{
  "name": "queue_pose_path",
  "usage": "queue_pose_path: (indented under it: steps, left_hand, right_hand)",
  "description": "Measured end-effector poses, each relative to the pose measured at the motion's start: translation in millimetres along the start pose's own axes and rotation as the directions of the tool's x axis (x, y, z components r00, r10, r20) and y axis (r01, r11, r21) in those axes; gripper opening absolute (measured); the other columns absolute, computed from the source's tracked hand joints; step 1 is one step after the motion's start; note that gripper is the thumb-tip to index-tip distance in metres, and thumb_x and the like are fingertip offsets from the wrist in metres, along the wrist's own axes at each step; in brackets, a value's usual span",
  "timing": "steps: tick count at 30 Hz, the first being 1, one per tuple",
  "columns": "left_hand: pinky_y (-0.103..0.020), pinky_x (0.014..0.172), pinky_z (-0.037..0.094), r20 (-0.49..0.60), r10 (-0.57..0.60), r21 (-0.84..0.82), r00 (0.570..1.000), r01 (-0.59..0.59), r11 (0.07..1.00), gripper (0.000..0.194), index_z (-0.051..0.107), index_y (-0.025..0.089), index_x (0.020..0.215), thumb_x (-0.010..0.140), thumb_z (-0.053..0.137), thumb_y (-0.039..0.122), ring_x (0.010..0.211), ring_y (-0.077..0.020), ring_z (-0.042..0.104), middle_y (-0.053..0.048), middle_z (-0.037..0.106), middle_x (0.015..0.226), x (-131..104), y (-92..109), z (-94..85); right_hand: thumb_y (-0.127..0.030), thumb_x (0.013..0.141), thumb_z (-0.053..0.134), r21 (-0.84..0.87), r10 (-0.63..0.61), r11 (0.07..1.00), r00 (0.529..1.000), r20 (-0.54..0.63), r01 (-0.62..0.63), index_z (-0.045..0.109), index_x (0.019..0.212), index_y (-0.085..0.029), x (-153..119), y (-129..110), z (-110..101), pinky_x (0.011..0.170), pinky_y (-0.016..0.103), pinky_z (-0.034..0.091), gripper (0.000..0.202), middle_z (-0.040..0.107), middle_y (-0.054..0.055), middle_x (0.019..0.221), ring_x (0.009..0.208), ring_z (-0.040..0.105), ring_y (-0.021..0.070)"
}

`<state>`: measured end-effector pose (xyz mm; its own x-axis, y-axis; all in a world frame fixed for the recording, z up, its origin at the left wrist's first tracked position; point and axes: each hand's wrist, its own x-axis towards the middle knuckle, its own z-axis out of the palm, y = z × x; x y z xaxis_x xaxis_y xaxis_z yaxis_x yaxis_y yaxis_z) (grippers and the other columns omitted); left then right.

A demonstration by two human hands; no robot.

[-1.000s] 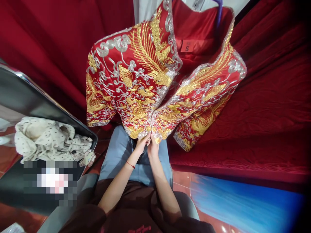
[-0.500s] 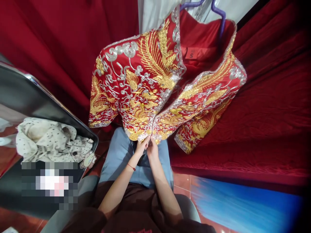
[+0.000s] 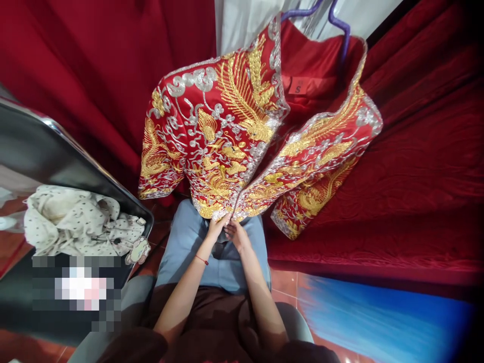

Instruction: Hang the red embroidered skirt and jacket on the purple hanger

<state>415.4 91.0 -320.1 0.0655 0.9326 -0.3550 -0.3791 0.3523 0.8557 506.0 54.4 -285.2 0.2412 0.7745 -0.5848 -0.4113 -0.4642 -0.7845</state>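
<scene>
A red jacket [image 3: 215, 146] with gold and silver embroidery hangs in front of me, its front edges meeting near the hem. My left hand [image 3: 217, 229], a red cord bracelet [image 3: 202, 259] on its wrist, is closed on the bottom hem by the front opening. Close beside it, my right hand [image 3: 237, 236] is just under the hem with its fingers curled in toward the left hand. Whatever lies in the right fingers is too small to make out. A purple hanger [image 3: 342, 24] shows at the jacket's neck, above a size label [image 3: 298, 87] marked S.
On the left, a black chair [image 3: 56, 136] holds a dotted cream cloth item [image 3: 71, 217] with a small charm [image 3: 138, 250], beside a blurred patch. Red curtains [image 3: 412, 166] hang on both sides. A blue panel [image 3: 381, 322] lies at the lower right.
My right hand has come slightly down and away from the hem, its fingers now showing more. The left hand stays at the hem, shifted a little left. The jacket barely moves.
</scene>
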Motion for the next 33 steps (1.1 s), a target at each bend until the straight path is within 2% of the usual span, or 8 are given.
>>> queue_pose_path:
  steps: [2,6,9,13,19,22,26,33]
  left_hand:
    - [-0.032,0.095,0.051,0.012,-0.013,-0.008,1.000,0.013,1.000,0.041,0.074,0.014,0.101,0.066,0.084,0.031,0.101,-0.0209,0.070,-0.009,0.076,0.107,1,3,-1.7]
    - [-0.040,0.104,0.048,0.051,-0.058,-0.019,0.997,0.059,0.998,0.045,0.074,0.013,0.108,0.066,0.084,0.028,0.109,-0.0255,0.069,-0.012,0.075,0.114,1,5,-1.3]
    - [-0.042,0.103,0.048,0.082,-0.083,-0.021,0.993,0.085,0.996,0.045,0.075,0.013,0.106,0.064,0.085,0.027,0.107,-0.0266,0.070,-0.013,0.076,0.112,0,4,-2.8]
    - [-0.040,0.100,0.050,0.114,-0.090,-0.023,0.989,0.093,0.995,0.043,0.076,0.013,0.101,0.062,0.086,0.027,0.103,-0.0255,0.069,-0.011,0.076,0.107,0,3,-6.5]
    - [-0.039,0.099,0.049,0.112,-0.110,-0.034,0.988,0.115,0.993,0.041,0.076,0.012,0.095,0.060,0.087,0.030,0.096,-0.0231,0.069,-0.010,0.077,0.098,1,-2,-2.8]
    - [-0.040,0.093,0.051,0.100,-0.121,-0.024,0.988,0.124,0.992,0.038,0.075,0.010,0.089,0.059,0.087,0.030,0.088,-0.0228,0.069,-0.010,0.076,0.088,1,-1,-0.5]
    - [-0.038,0.093,0.051,0.074,-0.098,-0.002,0.992,0.098,0.995,0.039,0.074,0.010,0.095,0.062,0.084,0.028,0.094,-0.0233,0.068,-0.010,0.075,0.094,0,5,-0.4]
    - [-0.039,0.101,0.050,0.081,-0.071,-0.004,0.994,0.072,0.997,0.036,0.073,0.012,0.096,0.063,0.082,0.025,0.107,-0.0259,0.067,-0.012,0.075,0.106,0,6,1.4]
  right_hand:
    - [-0.058,0.070,0.070,-0.074,-0.018,0.997,1.000,0.009,0.019,0.067,0.074,-0.017,3,-7,-9,0.054,0.025,0.042,0.042,0.069,0.006,0.067,0.059,0.061,0.0151]
    - [-0.064,0.065,0.070,-0.208,-0.143,0.968,0.990,0.008,0.142,0.065,0.068,-0.019,8,-15,-17,0.056,0.025,0.042,0.045,0.070,0.005,0.069,0.058,0.059,0.0146]
    - [-0.066,0.065,0.068,-0.287,-0.252,0.925,0.968,0.024,0.248,0.063,0.067,-0.020,7,-13,-16,0.061,0.028,0.045,0.047,0.069,0.005,0.069,0.062,0.058,0.0165]
    - [-0.062,0.071,0.063,-0.386,-0.374,0.851,0.927,0.029,0.356,0.063,0.070,-0.020,1,-13,-15,0.072,0.031,0.046,0.041,0.067,0.003,0.070,0.068,0.058,0.0182]
    - [-0.046,0.075,0.062,-0.511,-0.429,0.780,0.903,-0.017,0.361,0.060,0.069,-0.023,-8,-21,-15,0.071,0.030,0.042,0.024,0.063,0.002,0.069,0.069,0.054,0.0189]
    - [-0.041,0.074,0.061,-0.480,-0.392,0.812,0.919,-0.029,0.331,0.059,0.068,-0.023,-4,-22,-11,0.065,0.028,0.041,0.019,0.059,0.001,0.063,0.064,0.052,0.0176]
    - [-0.043,0.074,0.061,-0.343,-0.310,0.893,0.951,0.000,0.291,0.057,0.061,-0.023,3,-28,-2,0.051,0.026,0.035,0.024,0.048,-0.003,0.049,0.048,0.041,0.0128]
    - [-0.046,0.072,0.064,-0.133,-0.330,0.936,0.944,0.001,0.327,0.057,0.063,-0.022,-14,-58,11,0.050,0.025,0.034,0.026,0.048,-0.004,0.050,0.048,0.040,0.0104]
